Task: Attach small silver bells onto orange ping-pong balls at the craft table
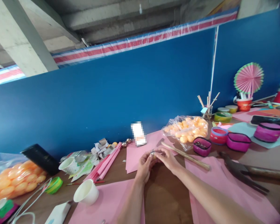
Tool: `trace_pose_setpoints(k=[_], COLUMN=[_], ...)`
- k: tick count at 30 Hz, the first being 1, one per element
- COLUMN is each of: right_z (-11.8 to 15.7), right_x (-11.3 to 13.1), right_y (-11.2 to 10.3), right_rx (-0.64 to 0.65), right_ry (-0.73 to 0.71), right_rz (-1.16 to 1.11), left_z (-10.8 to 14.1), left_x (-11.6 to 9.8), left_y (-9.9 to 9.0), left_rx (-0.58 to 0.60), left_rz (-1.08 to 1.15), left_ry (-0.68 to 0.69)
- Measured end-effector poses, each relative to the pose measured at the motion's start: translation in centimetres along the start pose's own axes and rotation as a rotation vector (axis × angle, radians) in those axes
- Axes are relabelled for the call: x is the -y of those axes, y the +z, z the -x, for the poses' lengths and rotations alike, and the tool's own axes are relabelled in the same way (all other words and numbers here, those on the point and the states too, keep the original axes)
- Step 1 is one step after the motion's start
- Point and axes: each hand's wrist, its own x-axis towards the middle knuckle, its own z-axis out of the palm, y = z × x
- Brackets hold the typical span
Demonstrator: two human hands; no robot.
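2 bare forearms reach in from the bottom edge. Nearest: white cup (86, 192) tilted on the left pink sheet (114, 199); at right, a claw hammer (238, 168) lies over the right pink sheet (217, 169). Left hand (144, 165): fingers curled in, thumb and fingertips closed on a small silvery piece (152, 152), which sits at the fingertips, well off the palm. Right hand (168, 158): thumb and index finger pinched together on the same piece from its right side, other fingers bent; so the piece is between the 2 hands, above the brown table (164, 193). Exact shape too small to tell. Just right of the right hand, a slim wooden-handled hammer (189, 155) lies slantwise. Past the hands: 1 more pink sheet, the middle one (133, 158), with a pixelated bright screen (138, 133) near its far edge; 1 clear bag of orange balls (188, 127) right of that, purple bowl (202, 151) of dark bits just beside it. Farther: jar of sticks (207, 113), then blue partition (107, 102) behind everything.
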Motion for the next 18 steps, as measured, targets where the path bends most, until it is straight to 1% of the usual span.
trace_pose_setpoints(k=[3,6,8,10,11,12,14,16,18], right_z=[0.0,-0.1,-0.1,-0.2,-0.2,-0.2,-0.4,-0.6,-0.8], right_x=[0.3,0.4,0.5,0.7,0.7,0.7,0.6,0.3,-0.1], right_y=[0.0,-0.3,-0.9,-1.7,-2.1,-2.6,-3.4,-4.1,-4.5], right_rx=[0.021,0.003,-0.068,-0.180,-0.231,-0.271,-0.295,-0.267,-0.221], right_ry=[-0.019,-0.081,-0.169,-0.268,-0.294,-0.290,-0.192,-0.052,0.022], right_rz=[0.019,0.154,0.376,0.704,0.880,1.043,1.298,1.458,1.540], left_z=[0.2,0.1,-0.1,-0.4,-0.6,-0.7,-0.9,-1.0,-1.0], left_x=[-0.2,-0.1,0.1,0.2,0.3,0.3,0.2,0.1,-0.1], left_y=[0.2,0.0,-0.3,-0.8,-1.0,-1.2,-1.5,-1.7,-1.8], left_rx=[0.014,-0.018,-0.070,-0.131,-0.165,-0.199,-0.260,-0.299,-0.315], left_rz=[-0.005,0.027,0.069,0.132,0.168,0.202,0.261,0.308,0.344], left_ry=[0.001,-0.014,-0.029,-0.028,-0.022,-0.015,-0.008,-0.011,-0.008])
